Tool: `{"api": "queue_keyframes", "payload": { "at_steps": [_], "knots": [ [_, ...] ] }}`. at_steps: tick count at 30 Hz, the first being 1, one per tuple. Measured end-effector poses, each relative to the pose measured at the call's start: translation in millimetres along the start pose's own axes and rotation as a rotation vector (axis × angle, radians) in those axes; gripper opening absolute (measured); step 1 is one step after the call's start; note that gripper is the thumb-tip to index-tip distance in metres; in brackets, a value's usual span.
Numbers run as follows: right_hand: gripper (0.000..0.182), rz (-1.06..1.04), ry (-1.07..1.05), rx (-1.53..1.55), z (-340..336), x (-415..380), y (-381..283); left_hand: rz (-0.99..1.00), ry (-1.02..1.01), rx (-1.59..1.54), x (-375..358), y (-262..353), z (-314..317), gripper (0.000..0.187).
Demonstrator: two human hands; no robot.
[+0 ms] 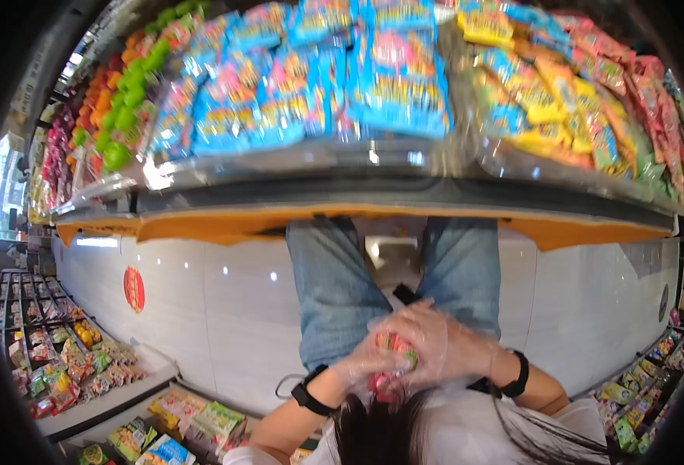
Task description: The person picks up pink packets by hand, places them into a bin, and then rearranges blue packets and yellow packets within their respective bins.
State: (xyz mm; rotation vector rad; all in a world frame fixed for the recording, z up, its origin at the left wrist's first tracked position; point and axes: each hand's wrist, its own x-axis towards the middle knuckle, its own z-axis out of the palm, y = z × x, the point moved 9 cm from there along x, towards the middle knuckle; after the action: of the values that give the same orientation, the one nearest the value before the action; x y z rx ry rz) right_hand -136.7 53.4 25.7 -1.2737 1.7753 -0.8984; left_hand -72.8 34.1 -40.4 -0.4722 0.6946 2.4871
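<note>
Both of my hands are close to my body, above my lap, in thin clear plastic gloves. Between them is a small, shiny red-and-green wrapped packet (394, 342), partly covered by fingers; its print is too blurred to read. My left hand (361, 363) is closed around the packet's near left side. From the right, my right hand (433, 339) curls over it, fingers pressed against it. A black band circles each wrist. A short dark object (406, 294) shows just beyond the fingers, and I cannot make out what it is.
Ahead, a display shelf (295, 203) holds blue candy bags (400, 85), yellow bags (555, 93) and green fruit-shaped sweets (129, 101). Its edge stands over my knees. Lower left is a rack of snack packets (70, 360); another rack (636, 387) stands lower right. White floor (225, 310) lies between.
</note>
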Motion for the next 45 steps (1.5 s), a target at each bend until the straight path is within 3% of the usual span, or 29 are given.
{"api": "queue_keyframes", "payload": {
  "at_steps": [2, 3, 5, 6, 7, 8, 9, 12, 14, 15, 17, 18, 19, 20, 21, 22, 23, 24, 25, 26, 27, 29, 33, 37, 39, 41, 43, 45],
  "knots": [
    [0.077, -0.026, 0.125, -0.057, 2.1, -7.5, 14.5, -0.017, 0.026, -0.012, 12.0, -15.7, -19.4, 0.071],
    [0.078, -0.074, 0.242, -0.107, -33.1, -7.5, -26.9, -0.032, 0.036, -0.012, -2.9, 15.0, 11.8, 0.071],
    [0.080, -0.033, 0.380, -0.167, -51.7, -18.8, -32.4, 0.230, 0.070, -0.088, -0.8, 31.4, 18.5, 0.068],
    [0.082, 0.010, 0.424, -0.162, -56.9, -18.7, -33.1, 0.375, 0.118, 0.058, -14.8, 36.1, 2.8, 0.068],
    [0.085, -0.003, 0.409, -0.062, -50.5, -19.5, -23.7, 0.516, 0.126, 0.164, -12.9, 49.1, -7.9, 0.067],
    [0.074, -0.017, 0.500, 0.143, -49.7, -25.1, -30.6, 0.602, 0.015, 0.174, -9.6, 72.1, 20.6, 0.077],
    [0.074, 0.063, 0.390, 0.397, -40.6, -18.8, -29.8, 0.661, -0.065, 0.161, -24.3, 78.0, 47.6, 0.087],
    [0.074, -0.063, 0.315, 0.296, -43.9, -22.6, -65.7, 0.730, -0.016, 0.330, -54.4, 98.3, 87.8, 0.080],
    [0.076, 0.173, 0.094, 0.884, -37.1, -24.4, -83.8, 0.936, -0.011, 0.650, -75.4, 121.9, 115.1, 0.079],
    [0.076, 0.180, 0.080, 0.887, -36.6, -24.9, -88.0, 0.858, 0.015, 0.546, -78.7, 127.8, 126.5, 0.079],
    [0.081, -0.131, 0.360, 0.393, -77.9, -28.9, -115.8, 0.891, -0.121, 0.465, -78.8, 145.4, 150.1, 0.073],
    [0.081, -0.132, 0.303, 0.360, -79.3, -30.6, -123.1, 0.820, -0.146, 0.422, -82.2, 151.5, 169.5, 0.065],
    [0.082, -0.056, 0.290, 0.384, -85.5, -32.2, -122.2, 0.949, -0.286, 0.484, -83.3, 158.2, 162.0, 0.065],
    [0.084, 0.020, 0.279, 0.410, -91.4, -32.9, -123.2, 0.983, -0.292, 0.591, -91.4, 164.3, 178.2, 0.066],
    [0.075, -0.042, 0.230, 0.556, -98.0, -33.3, -143.9, 1.214, -0.201, 0.872, -115.8, 180.0, 204.3, 0.063],
    [0.072, -0.142, 0.192, 0.648, -103.4, -31.2, -162.9, 1.204, -0.331, 0.818, -119.9, 181.4, 220.2, 0.063],
    [0.070, -0.241, 0.173, 0.750, -110.3, -30.2, -180.5, 1.294, -0.325, 0.912, -134.0, 190.8, 237.8, 0.061],
    [0.070, -0.230, 0.135, 0.722, -116.0, -29.2, -196.4, 1.233, -0.281, 0.866, -131.1, 196.5, 238.1, 0.060],
    [0.071, -0.225, 0.110, 0.689, -126.1, -29.2, -212.0, 1.273, -0.384, 0.873, -141.8, 204.0, 261.2, 0.060],
    [0.072, -0.128, 0.097, 0.576, -133.5, -27.2, -212.6, 1.367, -0.301, 0.954, -148.1, 218.8, 268.8, 0.060],
    [0.066, -0.126, 0.102, 0.577, -141.9, -28.7, -231.8, 1.245, -0.326, 0.841, -145.7, 226.1, 278.3, 0.056],
    [0.058, -0.328, 0.221, 0.448, -167.2, -21.9, -259.8, 1.184, -0.281, 0.698, -145.0, 251.4, 291.1, 0.051],
    [0.052, -0.189, 0.292, 0.235, -219.9, -16.2, -261.9, 0.919, -0.336, 0.476, -127.4, 281.7, 307.0, 0.045],
    [0.057, -0.313, 0.470, -0.140, -278.2, -10.0, -274.4, 0.997, -0.228, 0.612, -113.7, 328.3, 306.3, 0.046],
    [0.052, -0.288, 0.499, 0.090, -293.0, 1.2, -269.3, 1.037, -0.205, 0.604, -109.2, 356.3, 297.8, 0.043],
    [0.039, -0.181, 0.349, 0.197, -305.3, 25.7, -251.9, 1.010, -0.327, 0.484, -93.3, 386.9, 284.3, 0.038],
    [0.038, -0.116, 0.378, 0.154, -311.6, 44.3, -251.7, 0.998, -0.276, 0.395, -86.9, 413.8, 265.6, 0.032],
    [0.046, -0.085, 0.418, 0.209, -313.7, 56.7, -255.7, 1.015, -0.355, 0.338, -85.4, 439.6, 249.1, 0.031]
  ]
}}
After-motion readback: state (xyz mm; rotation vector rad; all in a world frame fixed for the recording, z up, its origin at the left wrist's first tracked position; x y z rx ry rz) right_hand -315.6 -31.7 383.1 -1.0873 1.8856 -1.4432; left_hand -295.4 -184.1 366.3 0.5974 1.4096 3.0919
